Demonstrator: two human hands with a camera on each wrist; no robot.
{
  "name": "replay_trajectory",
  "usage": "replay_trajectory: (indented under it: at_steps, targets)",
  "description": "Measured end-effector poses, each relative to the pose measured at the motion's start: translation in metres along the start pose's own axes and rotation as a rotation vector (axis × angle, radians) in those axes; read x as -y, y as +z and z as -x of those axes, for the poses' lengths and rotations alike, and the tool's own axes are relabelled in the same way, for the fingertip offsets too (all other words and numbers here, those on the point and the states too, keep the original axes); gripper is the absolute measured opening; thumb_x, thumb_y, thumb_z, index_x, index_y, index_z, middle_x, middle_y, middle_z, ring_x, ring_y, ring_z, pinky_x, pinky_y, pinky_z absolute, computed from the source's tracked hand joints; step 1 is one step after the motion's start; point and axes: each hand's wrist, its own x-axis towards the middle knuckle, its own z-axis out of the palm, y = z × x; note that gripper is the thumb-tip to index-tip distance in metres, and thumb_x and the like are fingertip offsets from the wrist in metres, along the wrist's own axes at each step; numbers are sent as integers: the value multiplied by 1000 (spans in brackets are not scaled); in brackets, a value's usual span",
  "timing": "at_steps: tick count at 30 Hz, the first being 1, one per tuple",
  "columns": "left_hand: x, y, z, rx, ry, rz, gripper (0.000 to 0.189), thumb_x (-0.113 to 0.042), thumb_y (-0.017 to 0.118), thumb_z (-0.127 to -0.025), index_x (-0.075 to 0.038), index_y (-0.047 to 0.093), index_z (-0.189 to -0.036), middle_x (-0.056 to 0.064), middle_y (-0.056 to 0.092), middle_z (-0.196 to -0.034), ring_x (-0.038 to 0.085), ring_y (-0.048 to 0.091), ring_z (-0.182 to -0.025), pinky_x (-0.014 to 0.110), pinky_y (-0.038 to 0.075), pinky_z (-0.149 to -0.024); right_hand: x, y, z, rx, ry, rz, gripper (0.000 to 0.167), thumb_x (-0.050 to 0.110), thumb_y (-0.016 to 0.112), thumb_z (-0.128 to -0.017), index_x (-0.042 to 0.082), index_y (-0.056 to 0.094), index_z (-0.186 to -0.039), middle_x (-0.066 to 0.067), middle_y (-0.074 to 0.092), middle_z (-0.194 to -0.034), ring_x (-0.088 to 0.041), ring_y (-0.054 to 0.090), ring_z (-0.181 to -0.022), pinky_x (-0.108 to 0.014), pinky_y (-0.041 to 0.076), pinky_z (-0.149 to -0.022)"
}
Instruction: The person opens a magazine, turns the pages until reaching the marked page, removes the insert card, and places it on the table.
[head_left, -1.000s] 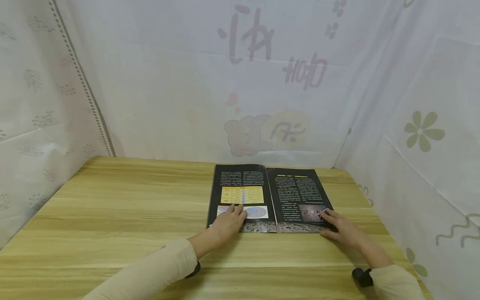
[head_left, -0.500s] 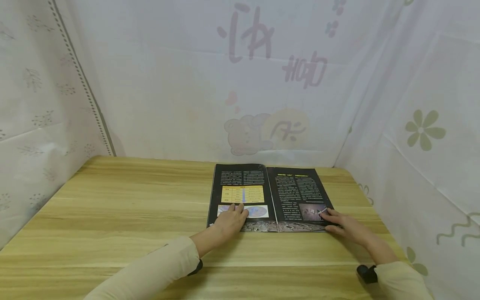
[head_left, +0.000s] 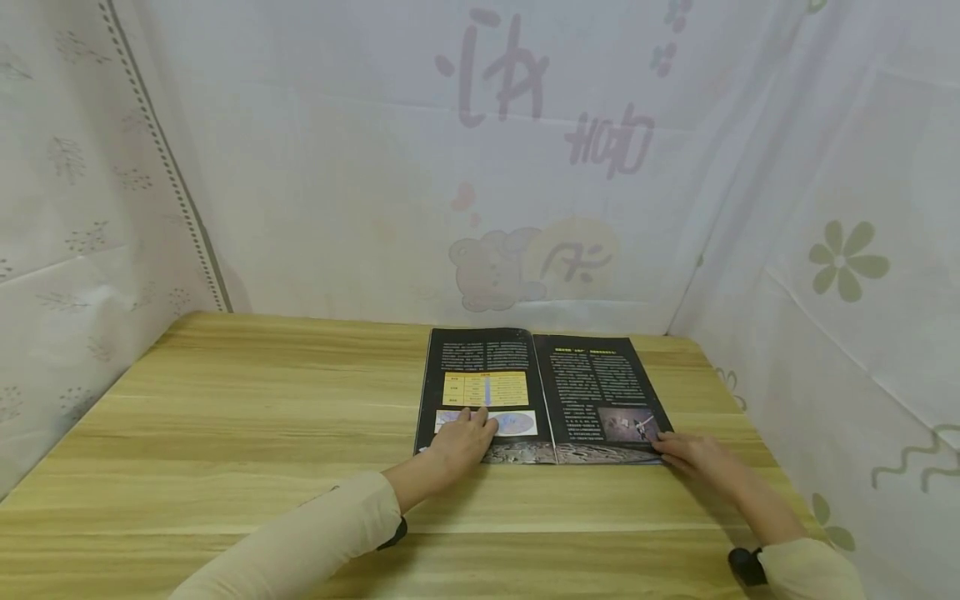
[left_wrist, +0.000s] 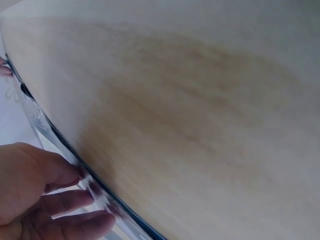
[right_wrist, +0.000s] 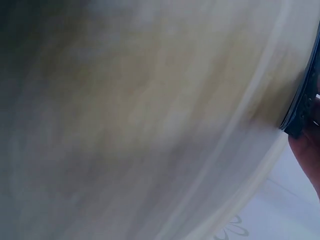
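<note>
- Clock face read flat on the table, 12 at the far edge.
- Magazine (head_left: 544, 396), open at a dark double spread, lying on the wooden table (head_left: 262, 425), toward 1 o'clock from its middle, near the far edge.
- On the 9 o'clock page: white text, yellow chart (head_left: 468, 389), pale strip of pictures (head_left: 517, 423) just below it.
- On the 3 o'clock page: yellow heading (head_left: 585, 351), columns of text, small photo (head_left: 624, 423) toward 5 o'clock.
- Grey rocky band (head_left: 525, 452) along the 6 o'clock edge of both pages.
- Left hand (head_left: 457, 443): resting on the page at 8 o'clock of the magazine, fingers spread, clamped on nothing, partly covering the picture strip.
- Right hand (head_left: 702, 461): touching the magazine's 4 o'clock corner, fingertips on the page; pinch or plain touch, cannot tell. In the right wrist view, only partly in frame, beside the dark corner.
- Hands well apart, spine between.
- Cream sleeves (head_left: 300, 542) entering from 7 and 5 o'clock; black wrist devices (head_left: 746, 567) at the cuffs.
- Pale cloth (head_left: 337, 167) hanging beyond at 12, bear print (head_left: 491, 271) low on it; green flower print (head_left: 849, 260) on the cloth toward 2.
</note>
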Motion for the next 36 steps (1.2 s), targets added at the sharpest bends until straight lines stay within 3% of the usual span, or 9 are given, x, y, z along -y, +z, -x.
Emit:
replay_trajectory:
  at_steps: [5, 13, 15, 17, 20, 23, 29, 33, 36]
  targets:
    - [1, 1, -2, 4, 9, -27, 5, -3, 51, -93, -7, 52, -95, 11, 59, -112, 25, 61, -88, 28, 55, -56, 0, 2, 2, -94, -44, 99, 23, 2, 73, -73, 7, 71, -95, -10, 72, -94, -27, 69, -82, -39, 56, -70]
    - [6, -5, -12, 52, -8, 3, 7, -11, 62, -90, -9, 60, -96, 6, 64, -90, 21, 63, -76, 30, 54, -56, 6, 2, -1, -324, -63, 135, 31, -5, 70, -65, 9, 67, -92, -6, 69, -83, -23, 65, -72, -36, 54, -59]
    - [6, -7, -15, 49, -28, 2, 8, -14, 61, -90, -10, 62, -98, 5, 65, -88, 19, 64, -75, 31, 53, -55, 7, 1, -4, -376, -65, 133, 26, -3, 66, -71, 8, 67, -94, -7, 69, -85, -24, 65, -74, -37, 54, -59]
    - [6, -8, -18, 27, -44, 0, 9, -15, 62, -90, -10, 64, -97, 5, 66, -87, 19, 63, -72, 31, 52, -53, 8, -1, -7, -423, -69, 129, 12, 7, 59, -87, 8, 67, -96, -9, 68, -88, -26, 65, -77, -38, 54, -59]
    - [4, -9, -22, -3, -63, -10, 10, -17, 61, -91, -11, 65, -97, 5, 65, -85, 19, 61, -72, 31, 51, -53, 10, -4, -12, -499, -78, 139, 36, 24, 37, -103, 6, 68, -96, -11, 68, -92, -29, 66, -81, -39, 54, -60]
    - [0, -10, -26, -43, -73, -4, 10, -17, 60, -91, -11, 66, -97, 5, 64, -87, 19, 60, -76, 31, 51, -57, 14, -7, -19, -573, -90, 157, 50, 32, 27, -104, 5, 69, -97, -13, 68, -97, -32, 66, -85, -39, 53, -63]
    - [-14, -13, -37, -129, -25, 50, 24, -27, 59, -93, -13, 65, -111, 3, 66, -105, 19, 64, -93, 29, 55, -74, 27, -20, -31, -623, -93, 131, 45, 29, 32, -103, 4, 69, -102, -12, 67, -107, -32, 64, -94, -20, 48, -88]
    - [-30, -20, -46, -92, 1, 105, 46, -38, 57, -93, -11, 55, -131, 3, 60, -125, 19, 60, -111, 28, 53, -85, 38, -28, -37, -613, -56, 126, 45, 32, 33, -103, 6, 69, -104, -11, 67, -109, -31, 64, -98, -10, 34, -100]
    - [-43, -25, -53, -54, 3, 214, 57, -43, 52, -94, -9, 44, -140, 6, 52, -137, 22, 54, -121, 30, 51, -90, 44, -30, -43, -661, -78, 129, 45, 32, 34, -102, 6, 70, -103, -11, 68, -107, -30, 65, -96, -12, 37, -99]
